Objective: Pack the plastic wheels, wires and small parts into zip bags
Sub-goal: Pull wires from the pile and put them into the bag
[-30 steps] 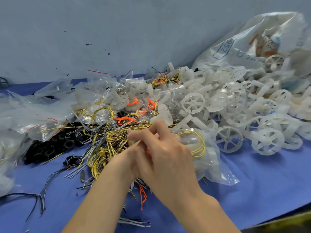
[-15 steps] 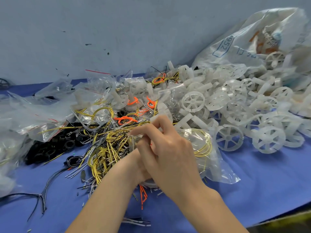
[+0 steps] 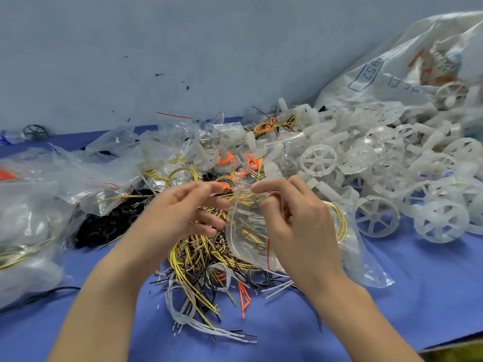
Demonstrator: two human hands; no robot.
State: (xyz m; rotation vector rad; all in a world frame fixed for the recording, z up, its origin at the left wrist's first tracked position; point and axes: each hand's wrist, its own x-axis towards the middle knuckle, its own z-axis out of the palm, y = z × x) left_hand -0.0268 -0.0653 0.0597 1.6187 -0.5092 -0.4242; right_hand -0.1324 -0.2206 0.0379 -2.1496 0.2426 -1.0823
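A small clear zip bag with a red seal line hangs in front of me, pinched at its top edge by my right hand. My left hand is just left of the bag with fingers spread and loose, its fingertips near the bag's side. Under both hands lies a tangle of yellow, black, white and orange wires. White plastic spoked wheels are heaped to the right. Black small parts lie at the left.
Filled and empty clear zip bags are piled at the left and back. A large white sack leans on the grey wall at the right. The blue table cover shows in front, its edge at the lower right.
My hands were clasped together low over the wires. They have lifted and parted, the left hand has opened, and the zip bag now hangs from my right fingers.
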